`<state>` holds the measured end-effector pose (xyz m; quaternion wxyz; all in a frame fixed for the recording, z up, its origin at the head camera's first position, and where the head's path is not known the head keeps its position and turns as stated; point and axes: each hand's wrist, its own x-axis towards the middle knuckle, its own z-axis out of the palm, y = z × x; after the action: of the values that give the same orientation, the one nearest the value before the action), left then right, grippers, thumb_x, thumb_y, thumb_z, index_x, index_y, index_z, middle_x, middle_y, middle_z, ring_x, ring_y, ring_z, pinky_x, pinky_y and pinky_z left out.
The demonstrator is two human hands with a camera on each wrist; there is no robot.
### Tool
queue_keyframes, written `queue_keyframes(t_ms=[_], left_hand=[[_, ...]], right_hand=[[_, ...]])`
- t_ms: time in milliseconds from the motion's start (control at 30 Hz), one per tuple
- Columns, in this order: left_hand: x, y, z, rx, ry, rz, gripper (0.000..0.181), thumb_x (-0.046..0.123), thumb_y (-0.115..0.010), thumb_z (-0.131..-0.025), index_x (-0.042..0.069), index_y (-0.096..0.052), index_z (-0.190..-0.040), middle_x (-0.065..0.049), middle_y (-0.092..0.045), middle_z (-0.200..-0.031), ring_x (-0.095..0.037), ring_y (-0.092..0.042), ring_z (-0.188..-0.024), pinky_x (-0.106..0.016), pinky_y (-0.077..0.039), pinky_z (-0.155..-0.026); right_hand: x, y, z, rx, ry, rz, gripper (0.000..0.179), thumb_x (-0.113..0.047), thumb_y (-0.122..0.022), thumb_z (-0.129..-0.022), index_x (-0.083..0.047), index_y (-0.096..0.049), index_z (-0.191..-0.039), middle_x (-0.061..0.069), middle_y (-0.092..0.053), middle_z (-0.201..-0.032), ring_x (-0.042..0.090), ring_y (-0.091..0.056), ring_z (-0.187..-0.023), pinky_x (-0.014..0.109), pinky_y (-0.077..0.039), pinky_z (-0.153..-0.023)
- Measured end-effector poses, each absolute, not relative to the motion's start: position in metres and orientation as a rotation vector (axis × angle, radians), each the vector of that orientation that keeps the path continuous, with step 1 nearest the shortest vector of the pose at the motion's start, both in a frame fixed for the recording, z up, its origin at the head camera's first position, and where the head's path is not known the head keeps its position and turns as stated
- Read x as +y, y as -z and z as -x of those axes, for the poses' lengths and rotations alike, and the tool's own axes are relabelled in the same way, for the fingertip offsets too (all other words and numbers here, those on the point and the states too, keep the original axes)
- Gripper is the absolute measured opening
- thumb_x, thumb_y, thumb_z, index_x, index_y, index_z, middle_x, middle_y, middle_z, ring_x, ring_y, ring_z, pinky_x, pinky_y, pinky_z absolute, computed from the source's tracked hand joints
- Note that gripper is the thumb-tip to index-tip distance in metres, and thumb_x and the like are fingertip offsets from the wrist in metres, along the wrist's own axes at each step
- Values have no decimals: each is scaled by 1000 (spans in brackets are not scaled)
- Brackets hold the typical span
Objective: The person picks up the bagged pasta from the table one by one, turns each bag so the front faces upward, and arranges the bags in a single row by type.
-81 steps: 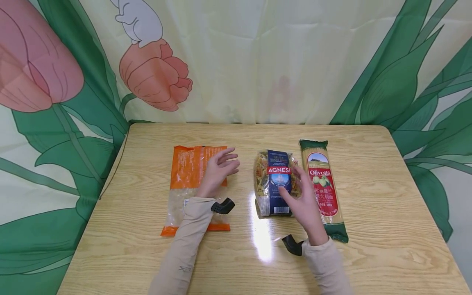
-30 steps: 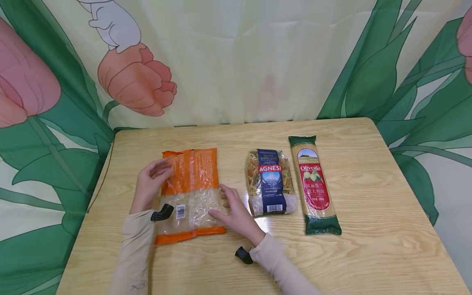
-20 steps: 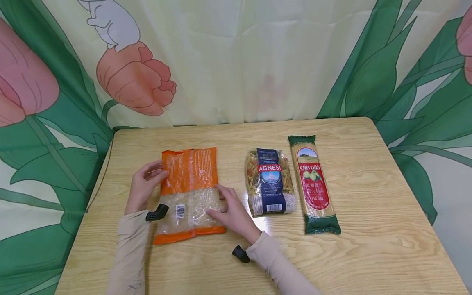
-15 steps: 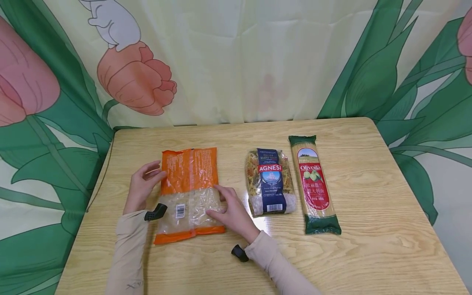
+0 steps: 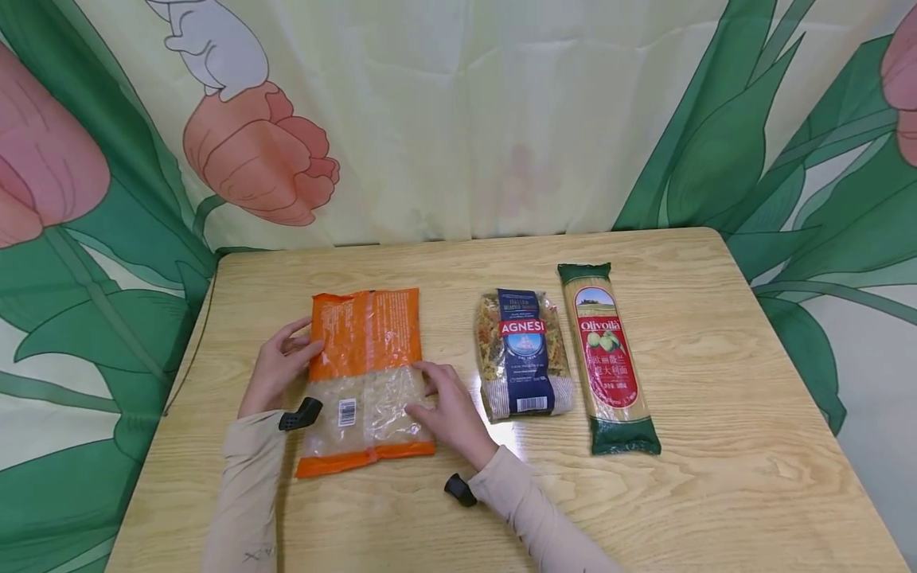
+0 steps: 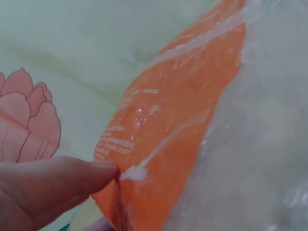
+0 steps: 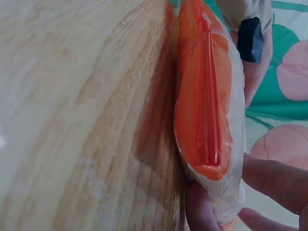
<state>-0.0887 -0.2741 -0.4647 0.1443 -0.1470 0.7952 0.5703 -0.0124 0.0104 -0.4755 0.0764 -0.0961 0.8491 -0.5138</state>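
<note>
An orange-and-clear plastic bag (image 5: 368, 342) with pale contents and a barcode label lies at the left of the table. My left hand (image 5: 278, 366) pinches its left edge near the orange part, thumb on top. Close up in the left wrist view, the thumb (image 6: 62, 185) creases the orange film. On the opposite side, my right hand (image 5: 453, 414) grips the lower right edge. From the right wrist, one finger (image 7: 199, 209) shows tucked between the bag's side (image 7: 204, 106) and the tabletop, with other digits on the upper face.
Right of the orange bag lies an AGNESI pasta bag (image 5: 524, 358) with a dark blue label. Beside that is a long Olivoilà spaghetti packet (image 5: 609, 358) with green ends. A printed curtain (image 5: 473, 119) hangs behind the wooden table (image 5: 731, 382).
My right hand has left the AGNESI bag and come left to the orange bag's right edge. My left hand has moved from over that bag to its left edge. The head view has shifted slightly.
</note>
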Motion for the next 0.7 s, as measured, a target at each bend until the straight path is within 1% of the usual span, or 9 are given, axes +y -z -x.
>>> queue_keyframes(t_ms=[67, 133, 167, 233, 267, 333, 400, 500, 700], left_hand=[[-276, 464, 87, 2279, -1646, 422, 69, 31, -66, -97, 14, -34, -156, -23, -52, -140, -15, -62, -105, -19, -56, -77], [-279, 464, 86, 2249, -1656, 405, 69, 32, -65, -97, 12, -33, -155, -17, -60, -131, -8, -66, -95, -22, -58, -75], [-280, 464, 86, 2233, -1660, 396, 69, 31, -65, -97, 11, -33, -155, -13, -64, -125, -6, -67, -90, -24, -59, -73], [-283, 462, 85, 2208, -1666, 381, 68, 30, -65, -98, 8, -33, -154, 0, -68, -110, -4, -67, -82, -25, -60, -68], [-284, 462, 85, 2206, -1665, 366, 67, 29, -65, -98, 7, -34, -154, 7, -68, -103, -4, -67, -80, -25, -60, -66], [-285, 461, 85, 2194, -1691, 340, 65, 25, -65, -98, 3, -35, -152, 14, -67, -94, -4, -67, -78, -25, -59, -63], [-286, 459, 85, 2184, -1717, 320, 63, 21, -65, -98, 0, -36, -150, 17, -68, -90, -5, -68, -77, -25, -59, -61], [-286, 456, 84, 2181, -1741, 309, 61, 18, -65, -97, -3, -37, -148, 17, -68, -89, -5, -69, -77, -26, -60, -61], [-284, 448, 82, 2222, -1743, 314, 61, 22, -68, -96, 2, -40, -146, 14, -68, -90, -8, -71, -77, -27, -60, -62]], right_hand=[[10, 476, 14, 2538, 1550, 270, 60, -10, -80, -82, -8, -55, -137, 12, -57, -122, 19, -63, -94, 29, -54, -80], [10, 477, 15, 2538, 1554, 259, 60, -8, -80, -81, -8, -56, -136, 13, -57, -122, 19, -64, -93, 28, -54, -79], [10, 477, 15, 2539, 1555, 256, 59, -7, -80, -81, -8, -56, -136, 13, -57, -122, 19, -64, -92, 28, -53, -79], [9, 477, 15, 2542, 1558, 255, 59, -5, -80, -80, -7, -57, -135, 13, -58, -121, 19, -65, -91, 27, -53, -78], [9, 477, 15, 2543, 1561, 253, 59, -3, -79, -80, -7, -57, -134, 13, -58, -121, 19, -65, -90, 27, -54, -78], [10, 477, 15, 2542, 1564, 244, 58, -1, -78, -79, -6, -57, -134, 13, -58, -119, 18, -64, -90, 27, -54, -77], [10, 476, 16, 2536, 1565, 233, 58, 1, -77, -79, -6, -58, -133, 13, -58, -118, 18, -64, -90, 26, -54, -77], [12, 476, 17, 2508, 1568, 220, 57, 3, -75, -80, -7, -58, -133, 12, -58, -116, 17, -62, -91, 25, -53, -75], [16, 475, 20, 2459, 1613, 242, 56, 10, -68, -77, -4, -60, -131, 13, -60, -113, 18, -62, -89, 23, -53, -72]])
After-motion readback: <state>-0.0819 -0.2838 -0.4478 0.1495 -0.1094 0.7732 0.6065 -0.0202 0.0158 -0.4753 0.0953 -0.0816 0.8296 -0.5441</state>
